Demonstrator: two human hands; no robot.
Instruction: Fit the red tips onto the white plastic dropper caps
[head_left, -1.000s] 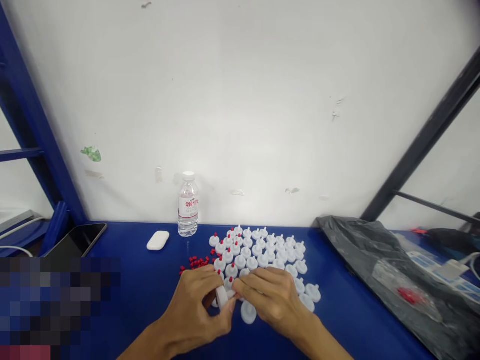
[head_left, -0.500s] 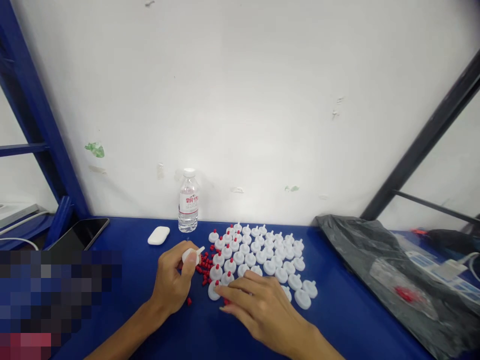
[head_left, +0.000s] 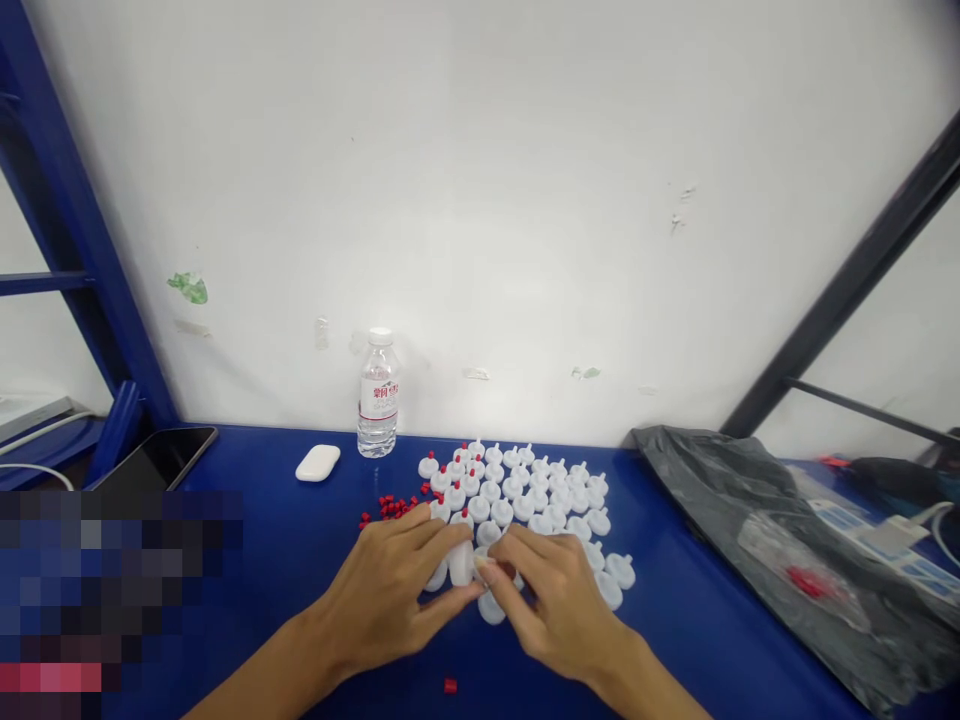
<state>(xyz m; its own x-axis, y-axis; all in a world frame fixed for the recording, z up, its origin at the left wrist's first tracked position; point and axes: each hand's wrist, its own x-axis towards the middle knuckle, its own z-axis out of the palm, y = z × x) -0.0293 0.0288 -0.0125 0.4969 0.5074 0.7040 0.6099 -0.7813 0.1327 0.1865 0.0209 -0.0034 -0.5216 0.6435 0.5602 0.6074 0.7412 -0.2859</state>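
Observation:
My left hand (head_left: 394,590) is closed on a white nozzle cap (head_left: 461,563), tilted on its side with its wide base between thumb and fingers. Against the cap's spout side, the thumb and forefinger of my right hand (head_left: 559,595) are pinched together. Whatever they hold, if anything, is hidden by the fingertips. Behind both hands stand rows of white nozzle caps (head_left: 538,500). Several at the left of the group carry a red tip (head_left: 457,487). Loose small red caps (head_left: 391,508) lie in a pile beyond my left hand, and a single red cap (head_left: 450,686) sits nearer me.
A water bottle (head_left: 378,400) stands by the wall, with a white rounded case (head_left: 318,463) to its left. A phone (head_left: 169,460) lies at the far left. On the right, a dark plastic bag (head_left: 720,520) bears a clear bag of red pieces (head_left: 806,575).
My left hand has moved right with the white nozzle cap, and my right hand has come up to it from the table. The lone red cap now shows closer to me.

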